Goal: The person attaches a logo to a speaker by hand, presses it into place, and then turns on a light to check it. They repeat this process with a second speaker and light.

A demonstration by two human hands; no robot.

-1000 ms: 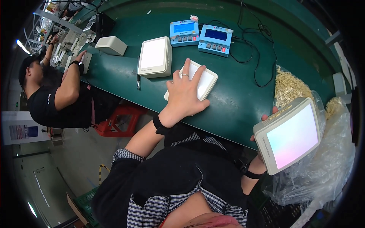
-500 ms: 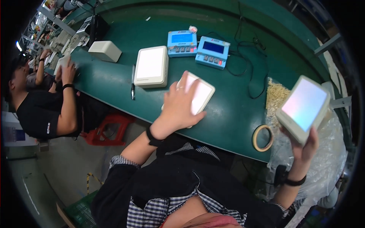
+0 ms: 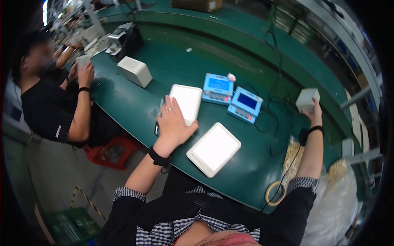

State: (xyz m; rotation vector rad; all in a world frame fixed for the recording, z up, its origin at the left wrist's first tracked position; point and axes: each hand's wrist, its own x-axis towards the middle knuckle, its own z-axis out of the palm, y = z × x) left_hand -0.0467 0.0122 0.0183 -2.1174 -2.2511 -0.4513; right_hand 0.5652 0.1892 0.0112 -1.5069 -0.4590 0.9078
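My left hand (image 3: 172,125) is open over the lower left of a white boxy device (image 3: 189,100) with a bright lit panel. Its fingers lie across the panel, the thumb out to the right. Nearer to me, a second white device (image 3: 214,149) lies on the green table, lit panel facing up. Far to the right, my right hand (image 3: 315,112) is closed around the near side of another white boxy device (image 3: 305,98); its panel is not visible from here. A dark pen (image 3: 156,128) shows partly beside my left hand.
Two blue instruments (image 3: 218,88) with small screens and cables sit mid-table. Another white box (image 3: 134,70) stands left of them. A tape roll (image 3: 275,193), a bag of small tan pieces (image 3: 293,160) and plastic film (image 3: 334,205) are at right. A co-worker (image 3: 49,94) sits at left.
My left hand has moved from the near device to the one farther left. My right arm has reached forward, carrying its device toward the table's far right. The view has shifted.
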